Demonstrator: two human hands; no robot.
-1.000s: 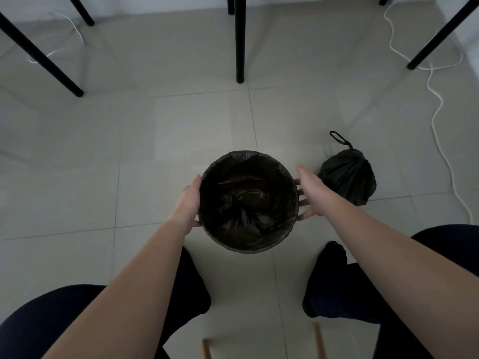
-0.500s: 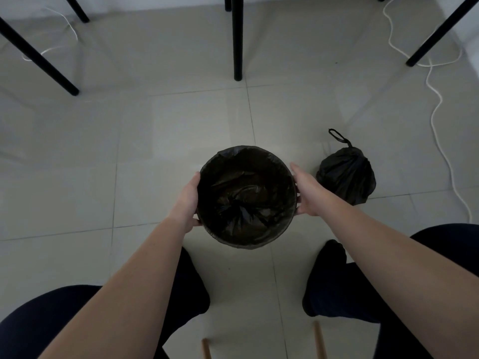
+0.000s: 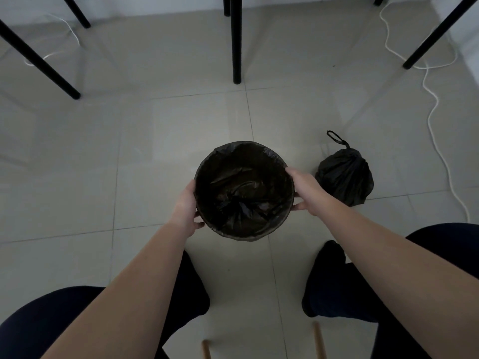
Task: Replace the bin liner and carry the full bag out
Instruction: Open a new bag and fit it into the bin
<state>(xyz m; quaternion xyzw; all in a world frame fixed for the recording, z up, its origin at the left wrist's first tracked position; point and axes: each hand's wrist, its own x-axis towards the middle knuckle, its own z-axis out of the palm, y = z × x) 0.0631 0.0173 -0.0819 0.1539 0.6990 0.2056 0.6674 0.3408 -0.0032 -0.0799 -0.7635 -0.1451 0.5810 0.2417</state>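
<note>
A round dark bin stands on the tiled floor in front of me, lined with a black liner folded over its rim. My left hand grips the bin's left side. My right hand grips its right side, fingers on the rim. A full black bag, tied shut with a drawstring loop at its top, sits on the floor just right of the bin, apart from my right hand.
Black table legs stand ahead, with others at the far left and far right. A white cable trails along the right floor. My knees and feet flank the bin; two wooden chair legs are below.
My right hand closed in from beside the bin onto its right rim. The bin has shifted slightly forward between both hands.
</note>
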